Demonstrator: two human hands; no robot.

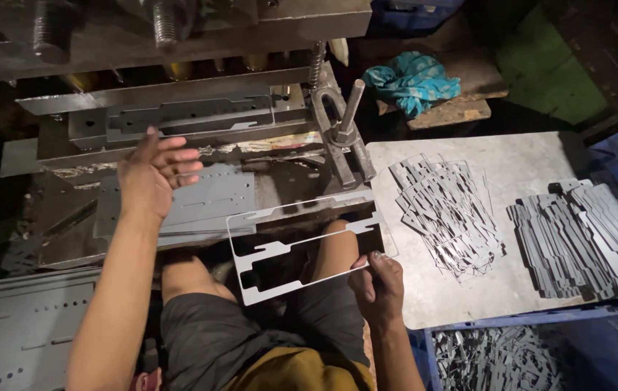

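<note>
While we're sitting at the press, our right hand point(378, 286) is pinching a thin metal frame point(302, 246) by its near right corner, fingers point(362, 262) clamped on the edge. It's a punched-out skeleton, so we're holding it by the rim only; nothing solid in the middle to grab. The frame is hanging over our knees, tilted, clear of the die, between our lap and the press bed.

Just right of it, the grey bench point(526, 156) is carrying two lots: a loose heap of similar skeleton frames point(446, 210) near us, and a fanned stack of grey stamped blanks point(587, 242) further right. They're lying well apart, likely to keep scrap and parts sorted. Below the bench edge a blue crate point(497, 355) is holding more metal offcuts.

On the left, a perforated sheet stack point(19, 333) is lying beside our leg.

Further out, our left hand point(153, 174) is reaching to the press, fingers spread and released, gripping nothing, hovering just over a flat grey sheet point(208, 199) lying on the lower die. Can't tell if the palm is touching it.

Beyond that the upper die plate point(179, 116) is showing a matching cut-out shape. A clamp bolt point(345, 123) is standing at the die's right end. Farthest back, a teal rag point(414, 80) is lying bunched on a wooden board.
</note>
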